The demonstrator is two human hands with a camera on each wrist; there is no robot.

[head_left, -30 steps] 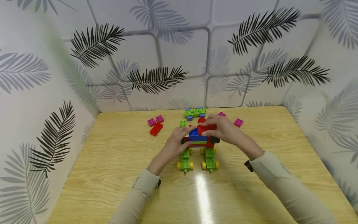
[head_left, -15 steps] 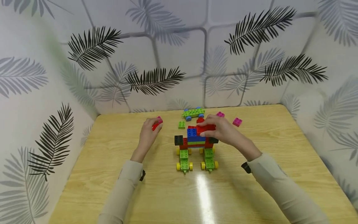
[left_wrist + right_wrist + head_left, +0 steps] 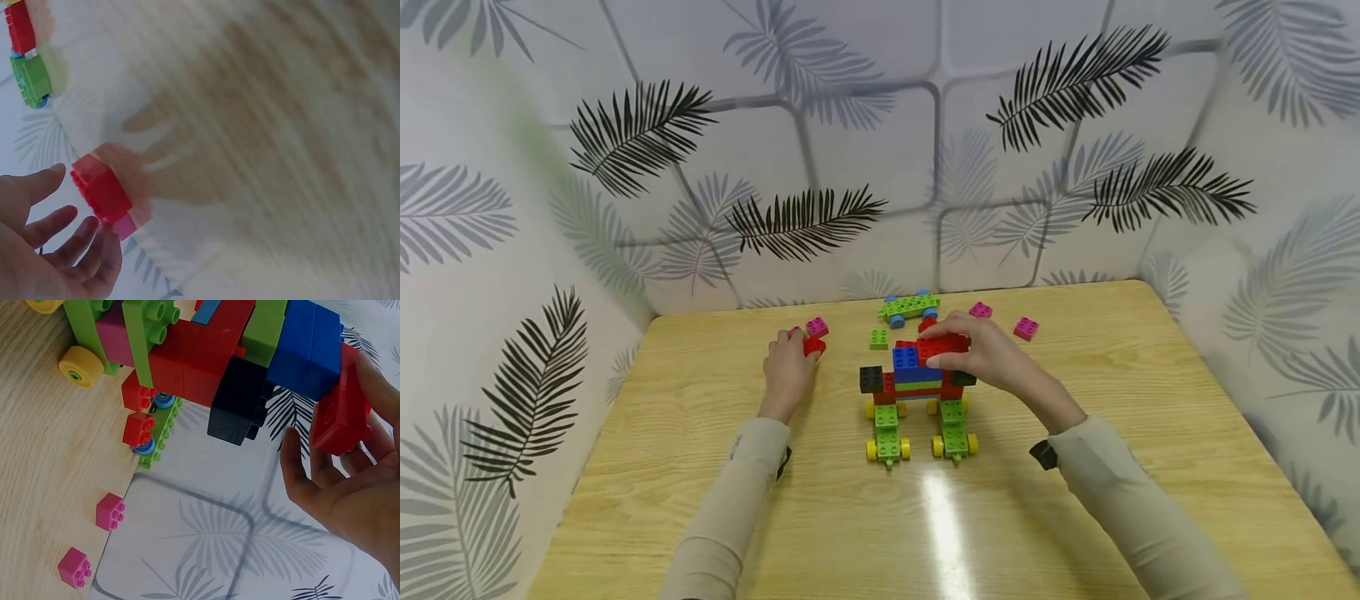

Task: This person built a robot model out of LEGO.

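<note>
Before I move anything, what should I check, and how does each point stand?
1. Right hand grips the upper red brick: ok.
2. Upper red brick fully pressed down: cannot tell.
3. Left hand pinches the loose red brick: not ok, thumb apart from it.
4. Toy upright on the table: ok.
5. Right-side pink bricks clear of right hand: ok.

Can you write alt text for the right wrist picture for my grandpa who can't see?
A right hand holds a red brick beside the blue bricks of a colorful block build with yellow wheels. Two pink bricks sit apart on a wooden table.
</note>
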